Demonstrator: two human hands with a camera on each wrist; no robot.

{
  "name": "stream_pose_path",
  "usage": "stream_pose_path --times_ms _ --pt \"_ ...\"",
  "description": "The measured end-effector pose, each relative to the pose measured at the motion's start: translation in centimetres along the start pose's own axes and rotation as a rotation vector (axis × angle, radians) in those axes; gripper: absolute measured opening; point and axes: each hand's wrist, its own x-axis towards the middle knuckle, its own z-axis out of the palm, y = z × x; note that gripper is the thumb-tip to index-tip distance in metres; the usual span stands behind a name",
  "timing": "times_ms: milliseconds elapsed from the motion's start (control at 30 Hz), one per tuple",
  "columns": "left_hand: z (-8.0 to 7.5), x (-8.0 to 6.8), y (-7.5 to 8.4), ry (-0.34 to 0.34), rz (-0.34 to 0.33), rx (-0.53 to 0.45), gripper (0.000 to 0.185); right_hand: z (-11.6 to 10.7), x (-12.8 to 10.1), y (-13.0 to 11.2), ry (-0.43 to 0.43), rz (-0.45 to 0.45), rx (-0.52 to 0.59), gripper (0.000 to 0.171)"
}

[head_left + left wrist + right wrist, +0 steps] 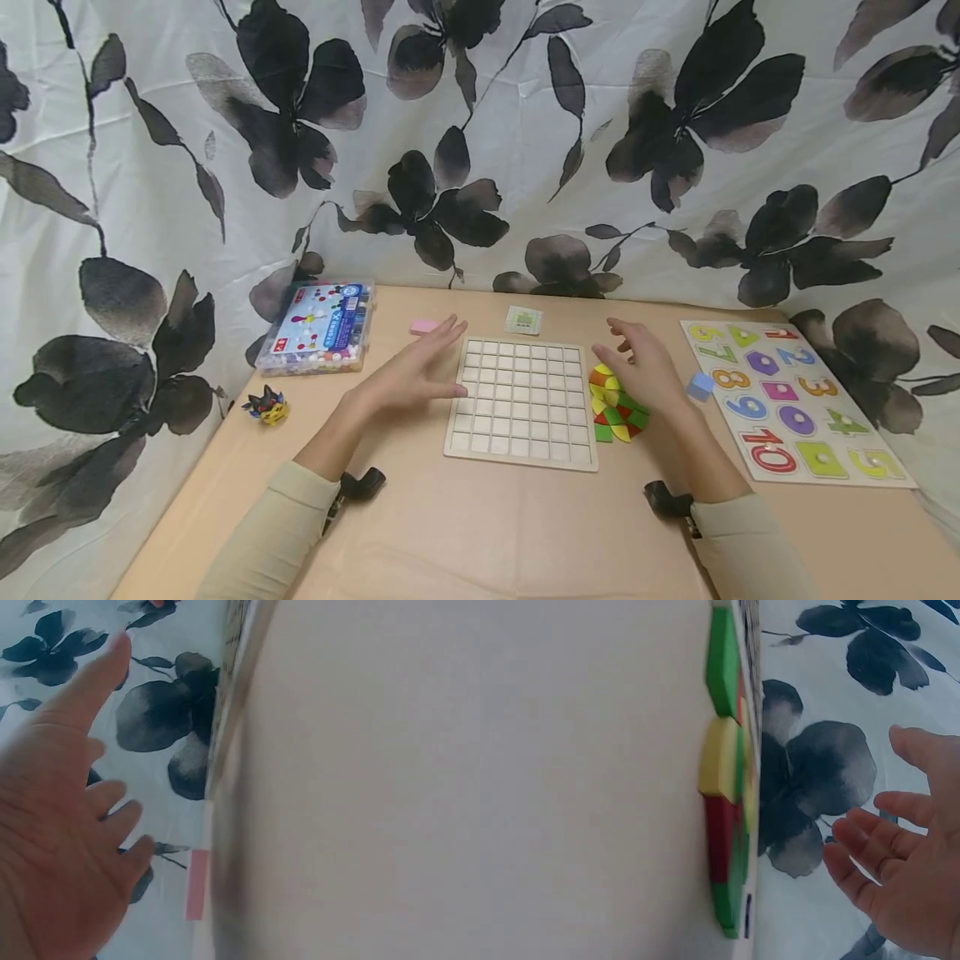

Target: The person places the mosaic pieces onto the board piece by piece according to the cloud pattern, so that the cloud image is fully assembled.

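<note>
A pale square board (521,404) with a grid of raised lines lies flat on the table. My left hand (412,367) hovers by its left edge, fingers extended and thumb overlapping the edge in the head view. In the left wrist view that hand (67,817) holds nothing. On the board's other side, a loose pile of red, yellow and green tiles (615,408) sits partly beneath my right hand (645,367). That hand's fingers are loosely bent, and its palm (922,877) is bare in the right wrist view. The tiles (722,754) appear edge-on there.
Behind the board are a small card with a green pattern (523,320) and a pink block (424,327). A blue cube (701,386) stands beside a number puzzle board (817,450) at right. To the left are a clear plastic case (318,325) and a small toy figure (267,407).
</note>
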Motion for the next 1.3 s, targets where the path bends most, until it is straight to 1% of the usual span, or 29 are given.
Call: stream_pose_path --times_ms 67,167,267,367,433,533,700,1000,1167,1300 --pt "0.5 -0.1 -0.4 -0.076 0.002 -0.043 0.108 0.3 0.0 0.3 -0.009 -0.012 -0.001 0.063" --pt "1.1 -0.2 -1.0 -0.167 -0.03 -0.053 0.11 0.8 0.0 0.9 -0.023 -0.011 -0.003 0.054" --pt "1.4 -0.5 -1.5 -0.224 -0.062 -0.015 0.111 1.2 0.0 1.6 -0.056 0.014 0.005 0.051" --pt "1.5 -0.6 -1.8 -0.259 -0.059 0.029 0.11 1.5 0.2 2.3 -0.092 0.042 0.001 0.05" --pt "1.6 -0.6 -1.9 -0.271 -0.05 0.046 0.11 1.7 0.2 2.6 -0.108 0.053 -0.002 0.049" --pt "1.7 -0.6 -1.9 -0.276 -0.04 0.039 0.11 2.1 0.2 3.1 -0.115 0.048 -0.016 0.044" --pt "1.9 -0.6 -1.9 -0.285 -0.057 0.036 0.111 2.5 0.2 3.8 -0.115 0.047 -0.057 0.035" --pt "2.0 -0.6 -1.9 -0.281 -0.065 0.025 0.11 2.6 0.1 3.9 -0.092 0.06 -0.059 0.025" --pt "1.9 -0.6 -1.9 -0.277 -0.063 0.018 0.11 2.7 0.1 3.8 -0.075 0.078 -0.02 0.018" --pt "1.9 -0.6 -1.9 -0.28 -0.064 0.018 0.11 2.6 0.0 3.8 -0.038 0.093 0.014 0.014"
